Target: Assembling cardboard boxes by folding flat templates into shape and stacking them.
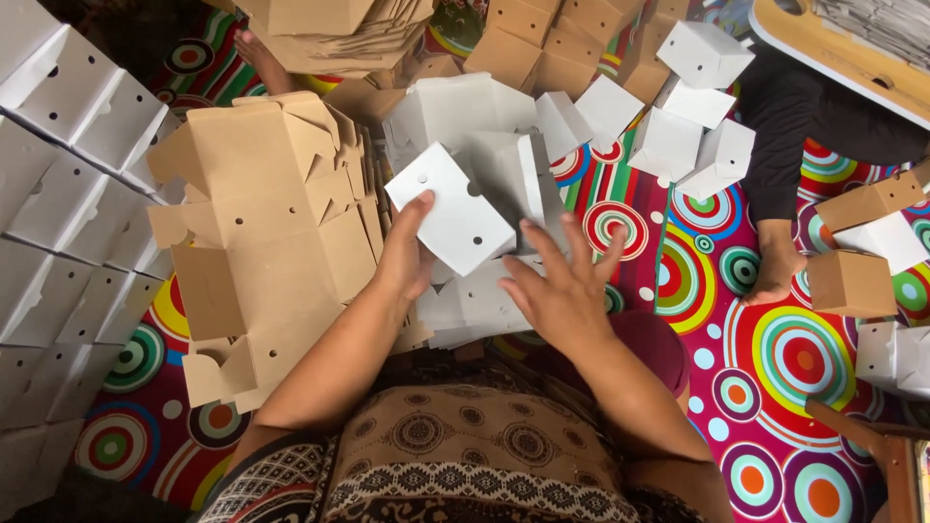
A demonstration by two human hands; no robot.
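Observation:
My left hand [405, 254] grips the lower left side of a white cardboard box [453, 215] with small round holes, half folded and held up in front of me. My right hand [557, 291] hovers just right of the box, fingers spread, holding nothing. Beneath both hands lies a pile of flat white box blanks [465, 308]. A stack of flat brown blanks [266, 247] sits to the left of my left forearm.
Folded white boxes [68, 194] are stacked along the left edge. More finished white boxes [693, 107] and brown ones [852, 281] lie on the colourful circle-patterned mat [775, 368]. Another person's dark sleeve [785, 136] and hand [775, 271] rest at right. A wooden board [852, 58] is top right.

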